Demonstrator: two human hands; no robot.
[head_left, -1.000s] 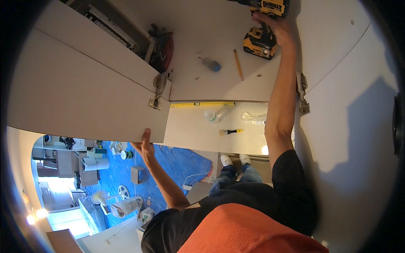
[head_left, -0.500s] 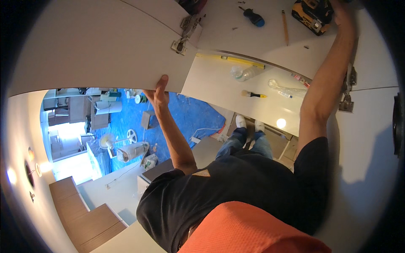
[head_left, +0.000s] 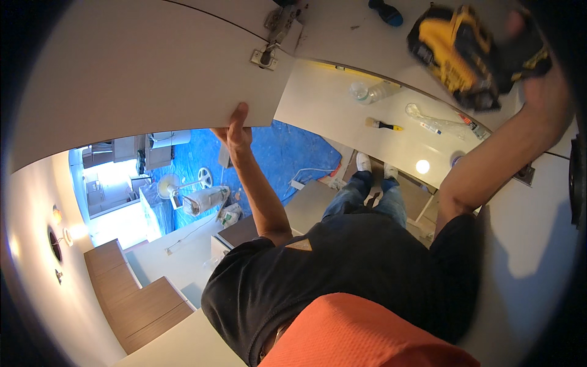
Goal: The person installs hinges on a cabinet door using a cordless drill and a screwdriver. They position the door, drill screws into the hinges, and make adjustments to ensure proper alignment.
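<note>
My left hand (head_left: 236,131) grips the lower edge of an open pale cabinet door (head_left: 140,73), thumb on the near face and fingers behind it. A metal hinge (head_left: 264,59) joins the door to the cabinet. On the other side, my right hand (head_left: 547,95) is wrapped round the black grip of a yellow and black cordless drill (head_left: 454,52), slightly blurred. The drill is raised off the cabinet shelf (head_left: 333,37), battery end toward me. Near it on the shelf lies a screwdriver (head_left: 386,12) with a dark blue handle, cut off by the frame's edge.
Below, a white worktop (head_left: 342,113) bears a clear bottle (head_left: 365,93), a paintbrush (head_left: 384,124), a marker (head_left: 430,128) and a yellow level (head_left: 342,68). Blue sheeting (head_left: 287,153) covers the floor at left, where a fan (head_left: 169,185) stands. Another cabinet door (head_left: 532,244) is at right.
My right hand has lifted the drill off the shelf and brought it nearer, and its elbow has swung out. My left hand keeps its hold on the door. The view has shifted slightly.
</note>
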